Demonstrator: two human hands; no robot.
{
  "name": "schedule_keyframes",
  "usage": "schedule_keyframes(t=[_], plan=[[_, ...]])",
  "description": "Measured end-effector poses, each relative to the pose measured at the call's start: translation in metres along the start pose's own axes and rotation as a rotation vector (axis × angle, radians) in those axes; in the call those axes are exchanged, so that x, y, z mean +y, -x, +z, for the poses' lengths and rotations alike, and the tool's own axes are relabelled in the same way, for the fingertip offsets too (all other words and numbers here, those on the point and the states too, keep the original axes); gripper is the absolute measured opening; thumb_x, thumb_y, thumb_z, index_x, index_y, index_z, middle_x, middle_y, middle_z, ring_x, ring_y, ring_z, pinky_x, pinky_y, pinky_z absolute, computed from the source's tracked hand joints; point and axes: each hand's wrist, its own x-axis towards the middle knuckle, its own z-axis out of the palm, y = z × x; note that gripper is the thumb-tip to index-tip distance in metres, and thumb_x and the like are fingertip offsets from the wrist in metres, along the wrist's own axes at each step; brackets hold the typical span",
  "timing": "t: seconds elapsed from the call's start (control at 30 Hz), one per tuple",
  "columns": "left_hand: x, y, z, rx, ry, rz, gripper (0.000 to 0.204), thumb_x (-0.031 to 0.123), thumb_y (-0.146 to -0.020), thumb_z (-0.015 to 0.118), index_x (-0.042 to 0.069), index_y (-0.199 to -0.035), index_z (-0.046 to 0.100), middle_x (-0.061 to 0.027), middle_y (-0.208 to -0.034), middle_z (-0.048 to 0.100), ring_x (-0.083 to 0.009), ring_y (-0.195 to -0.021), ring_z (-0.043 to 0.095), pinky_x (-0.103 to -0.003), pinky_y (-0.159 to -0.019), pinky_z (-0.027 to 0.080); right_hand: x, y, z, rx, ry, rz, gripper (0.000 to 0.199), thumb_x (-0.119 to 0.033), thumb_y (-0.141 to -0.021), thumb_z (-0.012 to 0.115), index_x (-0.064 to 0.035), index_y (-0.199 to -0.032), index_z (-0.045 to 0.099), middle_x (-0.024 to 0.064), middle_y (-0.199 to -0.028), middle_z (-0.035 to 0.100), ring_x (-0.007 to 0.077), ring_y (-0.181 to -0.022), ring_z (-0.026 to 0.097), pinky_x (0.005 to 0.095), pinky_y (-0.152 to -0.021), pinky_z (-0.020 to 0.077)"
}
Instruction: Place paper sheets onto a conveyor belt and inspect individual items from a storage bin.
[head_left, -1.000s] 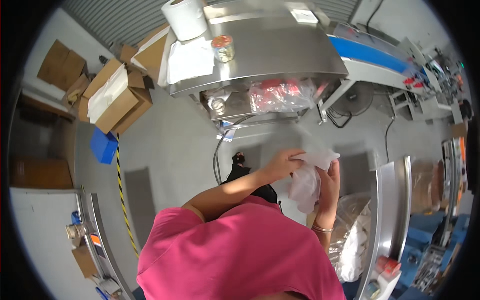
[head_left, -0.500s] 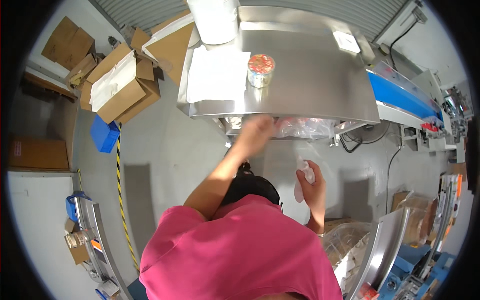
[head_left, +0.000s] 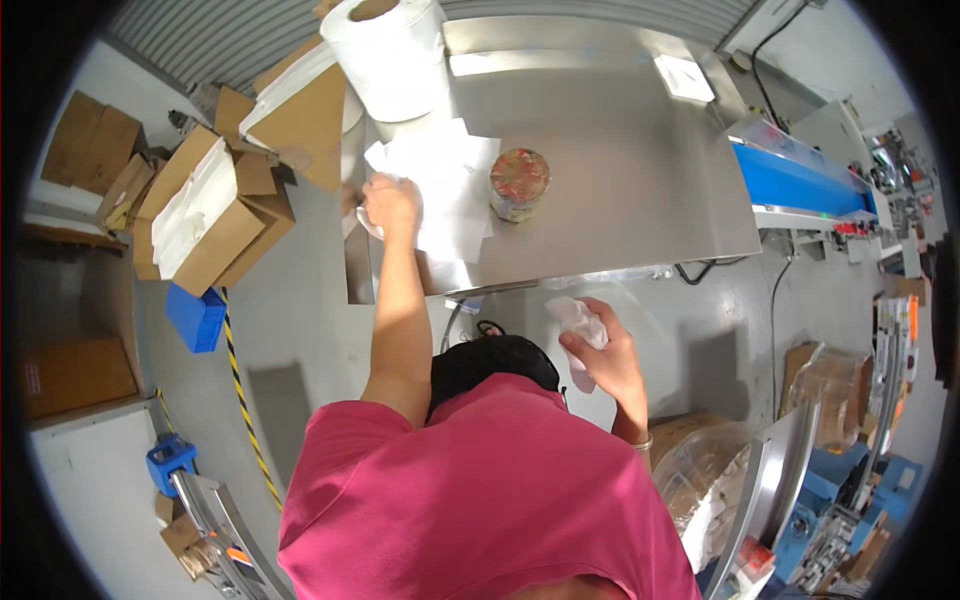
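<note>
My left hand (head_left: pixel 392 206) is at the left side of the steel table, its fingers closed on the edge of a white paper sheet (head_left: pixel 455 200) from several lying there. A bit of white shows below the fingers. Just right of the sheets stands a round tub (head_left: pixel 520 182) with a red patterned top; neither hand touches it. In front of the table, my right hand (head_left: pixel 612 358) grips a crumpled white wipe (head_left: pixel 580 325) that bulges out between thumb and fingers.
A large white paper roll (head_left: pixel 390 70) stands behind the sheets on the steel table (head_left: pixel 620 180). Open cardboard boxes (head_left: pixel 240 225) and a blue bin (head_left: pixel 195 318) are to the left. On the right runs a blue conveyor belt (head_left: pixel 800 182). A white square item (head_left: pixel 685 78) lies at the back right.
My left hand has gone from the table's front edge forward and left onto the white sheets. My right hand still holds the wipe, slightly further left. The view has shifted.
</note>
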Motion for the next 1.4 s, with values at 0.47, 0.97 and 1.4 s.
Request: schedule_keyframes(t=[0.47, 0.97, 1.4], plan=[[0.061, 0.085, -0.132, -0.313, 1.095, 0.390, 0.029, 0.005, -0.080, 0.065, -0.006, -0.107, 0.059, -0.0097, -0.097, 0.065, -0.0135, -0.086, 0.060, -0.026, -0.078, 0.046, 0.023, 0.036, -0.028, 0.228, -0.542, -0.162, 0.020, 0.012, -0.078, 0.054, -0.0038, -0.090, 0.057, 0.0127, -0.118, 0.054, 0.0178, -0.099, 0.058, 0.0273, -0.080, 0.0486], [0.130, 0.333, -0.121, -1.425, 1.589, 0.467, 0.063, 0.005, -0.074, 0.055, -0.007, -0.132, 0.032, -0.0201, -0.126, 0.047, -0.0305, -0.115, 0.048, -0.042, -0.099, 0.038, 0.017, 0.231, -0.141, 0.556, -0.631, -0.111, 0.036, -0.007, -0.077, 0.050, -0.0053, -0.112, 0.057, 0.0004, -0.093, 0.058, 0.0061, -0.064, 0.048, 0.0221, -0.058, 0.0436], [0.164, 0.587, -0.103, -2.198, 1.245, 0.583, 0.071, 0.008, -0.069, 0.055, -0.007, -0.133, 0.029, -0.0220, -0.127, 0.045, -0.0326, -0.117, 0.047, -0.042, -0.101, 0.036, 0.086, 0.430, -0.188, 1.177, -0.828, -0.164, 0.031, -0.032, -0.078, 0.071, -0.0084, -0.095, 0.061, -0.0037, -0.078, 0.056, 0.0061, -0.064, 0.051, 0.0207, -0.053, 0.0421]])
